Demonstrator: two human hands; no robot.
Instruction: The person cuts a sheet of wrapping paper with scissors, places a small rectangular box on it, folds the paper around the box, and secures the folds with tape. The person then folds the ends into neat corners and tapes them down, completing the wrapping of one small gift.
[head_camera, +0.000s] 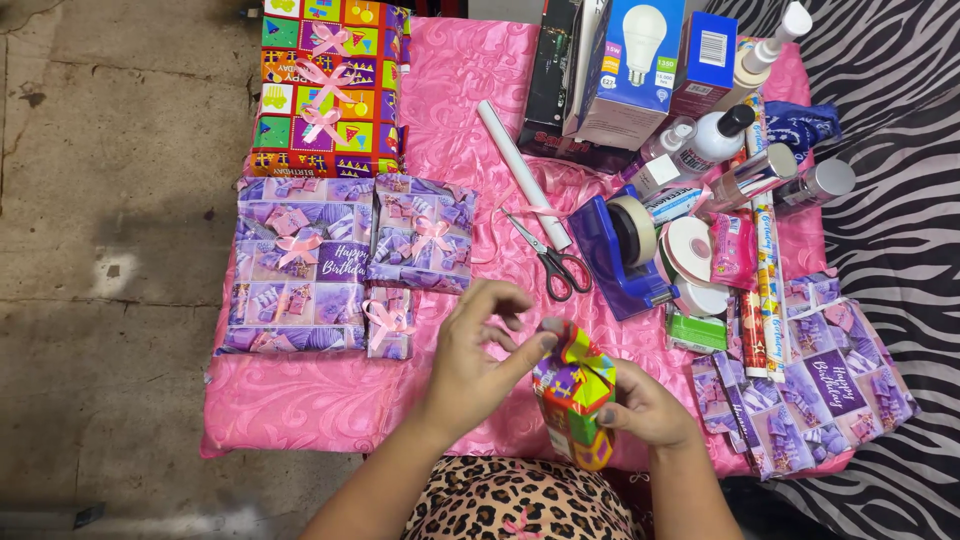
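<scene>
Parcel (576, 404), small and wrapped in bright multicoloured paper, stands on end near the close edge of the pink cloth (300, 400), held between both hands. Right hand (645, 408) grips its right side, fingers wrapped round so that side of the wrapping is hidden. Left hand (478, 352) pinches the folded paper at the top with thumb and forefinger, the other fingers spread loose above. Whether tape is under the fingertips is too small to tell.

Just beyond the parcel lie scissors (552, 260), closed, beside a white roll (522, 172). To their right sits a blue tape dispenser (622, 252), with ribbon spools (692, 255) touching it. Left on the cloth are three purple wrapped gifts (300, 275) with pink bows, and farther off a colourful wrapped box (328, 85), its top cut off by the frame. Right of the parcel lie purple paper scraps (810, 385). Far right, boxes (640, 70) and bottles (720, 140) crowd together, partly cut off.
</scene>
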